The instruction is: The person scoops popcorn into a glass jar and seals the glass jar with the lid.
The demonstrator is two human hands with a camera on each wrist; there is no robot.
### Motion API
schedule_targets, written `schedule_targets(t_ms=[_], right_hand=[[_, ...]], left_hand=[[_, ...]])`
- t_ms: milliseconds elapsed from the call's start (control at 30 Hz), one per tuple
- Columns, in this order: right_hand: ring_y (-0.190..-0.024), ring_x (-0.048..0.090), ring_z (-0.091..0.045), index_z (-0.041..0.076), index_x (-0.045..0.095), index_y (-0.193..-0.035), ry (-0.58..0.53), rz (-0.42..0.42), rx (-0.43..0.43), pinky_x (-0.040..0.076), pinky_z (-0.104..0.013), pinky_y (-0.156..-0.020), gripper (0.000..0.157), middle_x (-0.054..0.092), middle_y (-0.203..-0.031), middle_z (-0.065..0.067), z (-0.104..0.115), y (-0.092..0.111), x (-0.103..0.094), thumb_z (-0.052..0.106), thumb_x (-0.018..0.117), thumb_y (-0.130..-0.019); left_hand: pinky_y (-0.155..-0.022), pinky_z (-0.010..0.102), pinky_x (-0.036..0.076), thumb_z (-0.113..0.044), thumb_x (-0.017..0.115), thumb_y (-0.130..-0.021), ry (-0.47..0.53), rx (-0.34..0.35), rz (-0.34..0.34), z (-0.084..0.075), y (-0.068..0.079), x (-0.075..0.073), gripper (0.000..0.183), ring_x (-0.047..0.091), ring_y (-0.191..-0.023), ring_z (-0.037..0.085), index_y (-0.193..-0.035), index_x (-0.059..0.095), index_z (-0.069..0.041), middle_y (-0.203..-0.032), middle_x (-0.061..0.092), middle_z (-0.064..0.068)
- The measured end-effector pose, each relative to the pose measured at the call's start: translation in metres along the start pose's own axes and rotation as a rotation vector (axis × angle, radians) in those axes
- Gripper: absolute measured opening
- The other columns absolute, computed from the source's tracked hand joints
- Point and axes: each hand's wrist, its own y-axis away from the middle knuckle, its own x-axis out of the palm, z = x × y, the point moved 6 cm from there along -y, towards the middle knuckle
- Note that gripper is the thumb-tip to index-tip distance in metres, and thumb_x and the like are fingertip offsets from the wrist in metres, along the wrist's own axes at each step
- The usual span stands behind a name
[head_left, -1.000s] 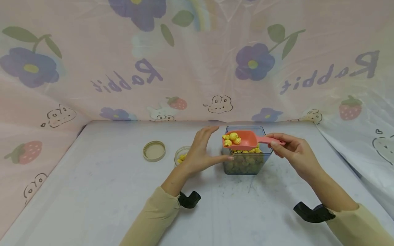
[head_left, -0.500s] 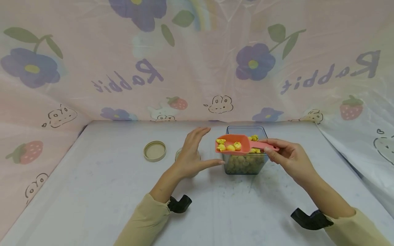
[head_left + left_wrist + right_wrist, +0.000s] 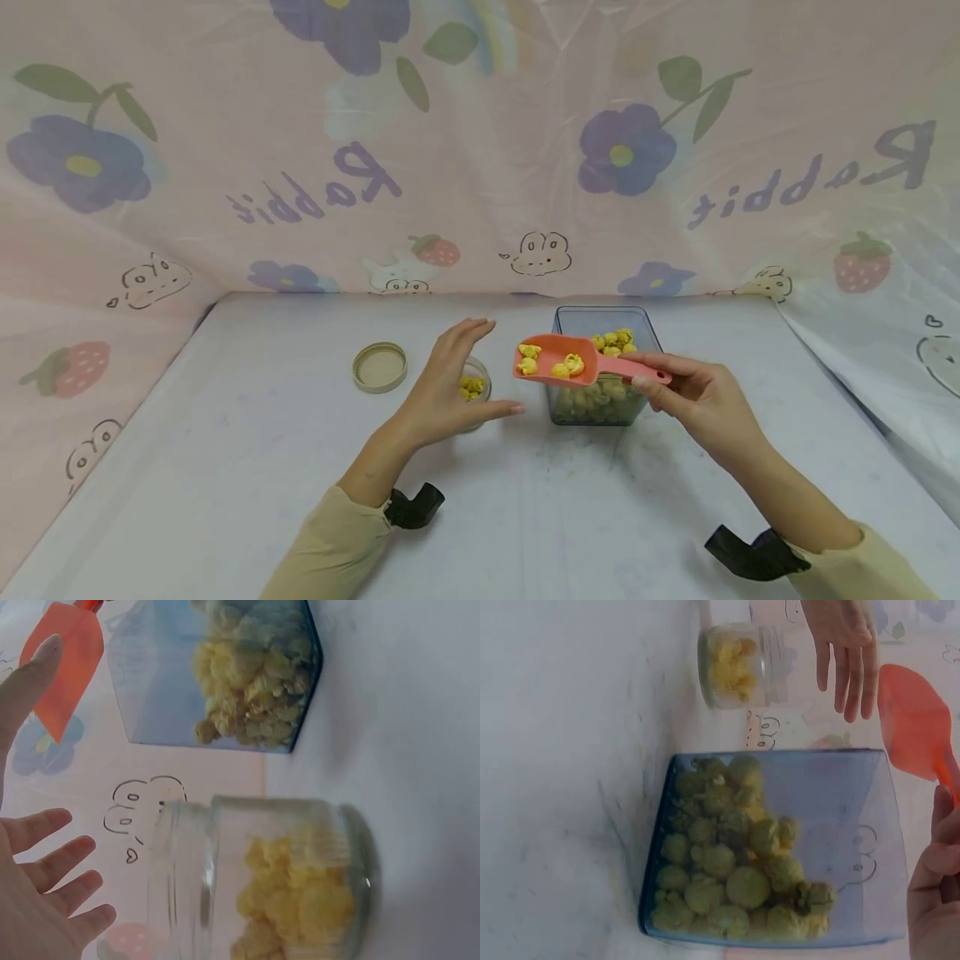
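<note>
My right hand (image 3: 697, 404) pinches the handle of a coral-pink scoop (image 3: 577, 346), held level above a clear bluish square container (image 3: 600, 408). Several yellow popcorn pieces (image 3: 573, 364) lie in the scoop's bowl. The container is partly filled with more popcorn (image 3: 735, 862). My left hand (image 3: 435, 392) is held with thumb and fingers spread apart, empty, just above and left of a glass jar (image 3: 187, 877). Some popcorn (image 3: 292, 892) sits in the bottom of that jar, whose mouth is uncovered. In the head view the left hand hides part of the jar.
A round beige lid (image 3: 379, 367) lies on the white-covered table (image 3: 225, 483), left of the jar. Behind the table hangs a pink patterned sheet (image 3: 480, 167). Black wrist mounts (image 3: 416, 507) stick out from both sleeves.
The scoop with its popcorn has moved left and slightly nearer, away from over the container's middle. My left hand has drawn left and nearer too, uncovering more of the jar's right side.
</note>
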Motion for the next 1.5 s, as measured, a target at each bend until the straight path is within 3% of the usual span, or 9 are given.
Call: schedule_targets(t_ms=[233, 467, 700, 1167, 1500], right_hand=[[-0.062, 0.052, -0.012, 0.007, 0.069, -0.116, -0.039, -0.011, 0.003, 0.041, -0.026, -0.052, 0.029, 0.061, -0.077, 0.006, 0.001, 0.004, 0.010, -0.002, 0.063, -0.089], [-0.060, 0.053, -0.011, -0.006, 0.065, -0.117, 0.042, -0.025, 0.004, 0.043, -0.026, -0.051, 0.029, 0.063, -0.081, 0.008, 0.005, 0.007, 0.025, 0.002, 0.066, -0.089], [-0.059, 0.052, -0.012, 0.000, 0.067, -0.116, 0.022, -0.010, 0.048, 0.042, -0.027, -0.048, 0.029, 0.063, -0.089, 0.007, 0.003, 0.011, 0.041, 0.008, 0.067, -0.089], [-0.056, 0.049, -0.012, 0.004, 0.068, -0.118, -0.010, -0.014, 0.112, 0.041, -0.026, -0.047, 0.030, 0.056, -0.078, -0.001, -0.006, 0.008, 0.064, 0.012, 0.069, -0.089], [-0.053, 0.048, -0.011, 0.004, 0.069, -0.116, 0.009, -0.003, 0.097, 0.039, -0.026, -0.044, 0.029, 0.055, -0.072, -0.001, -0.006, 0.005, 0.073, 0.013, 0.069, -0.088]], left_hand=[[-0.113, 0.053, 0.027, -0.041, 0.085, -0.069, 0.011, -0.003, 0.001, 0.012, 0.007, -0.006, 0.098, 0.023, -0.142, 0.020, -0.149, 0.032, -0.019, -0.154, 0.027, -0.001], [-0.112, 0.052, 0.030, -0.039, 0.086, -0.069, 0.007, -0.019, 0.008, 0.020, 0.012, -0.009, 0.097, 0.028, -0.140, 0.022, -0.148, 0.033, -0.018, -0.152, 0.031, 0.004], [-0.110, 0.051, 0.033, -0.034, 0.088, -0.067, -0.027, -0.017, 0.000, 0.028, 0.017, -0.009, 0.097, 0.035, -0.138, 0.025, -0.146, 0.037, -0.014, -0.148, 0.036, 0.004], [-0.110, 0.050, 0.035, -0.025, 0.086, -0.072, -0.032, -0.047, -0.008, 0.044, 0.025, -0.012, 0.088, 0.040, -0.134, 0.029, -0.144, 0.038, -0.009, -0.144, 0.040, 0.012], [-0.096, 0.043, 0.049, -0.024, 0.086, -0.072, -0.016, -0.097, 0.012, 0.057, 0.025, -0.010, 0.082, 0.048, -0.125, 0.028, -0.140, 0.044, -0.004, -0.135, 0.049, 0.012]])
